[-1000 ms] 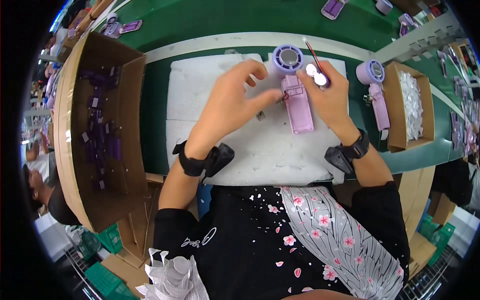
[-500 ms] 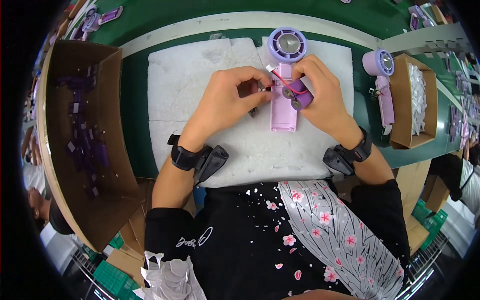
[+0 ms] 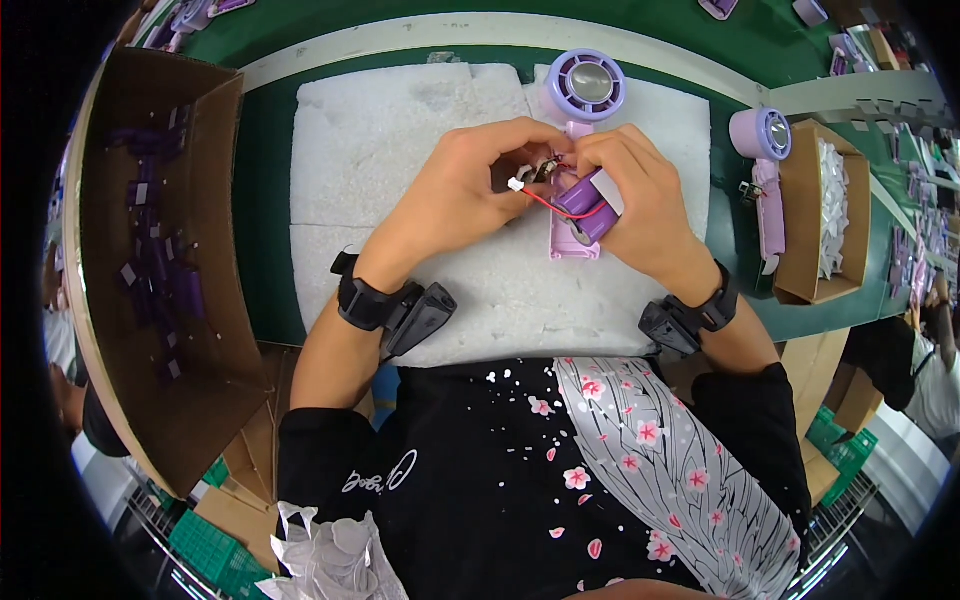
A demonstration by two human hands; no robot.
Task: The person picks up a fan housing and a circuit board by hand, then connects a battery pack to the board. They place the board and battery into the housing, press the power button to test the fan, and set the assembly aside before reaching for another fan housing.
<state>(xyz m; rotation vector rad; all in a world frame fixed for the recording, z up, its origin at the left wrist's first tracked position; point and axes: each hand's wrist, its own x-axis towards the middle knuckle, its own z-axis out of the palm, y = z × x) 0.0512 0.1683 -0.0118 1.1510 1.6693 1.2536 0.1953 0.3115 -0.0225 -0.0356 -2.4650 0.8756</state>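
A handheld fan with a round lilac head (image 3: 588,86) lies on the white foam sheet (image 3: 370,150), its open pink handle shell (image 3: 573,247) toward me. My right hand (image 3: 655,205) grips a purple battery pack (image 3: 580,208) of paired round cells above that shell. From the pack a red wire runs left to a white plug (image 3: 516,184), close to my left fingers. With thumb and fingers bent together, my left hand (image 3: 465,190) holds a small circuit board (image 3: 546,168) beside the shell. Fingers of both hands nearly meet and partly hide the board and the handle's upper part.
At left stands a deep cardboard box (image 3: 225,200) with several purple battery packs inside. On the right, another fan (image 3: 768,190) with a board hanging from it lies beside a smaller cardboard box (image 3: 858,210) of white pieces. A pale rail (image 3: 480,32) crosses the green bench behind the foam.
The battery pack has tilted and shifted slightly left. Its white plug has swung left and down toward my left fingers. My left hand has brought the circuit board up toward my right fingers.
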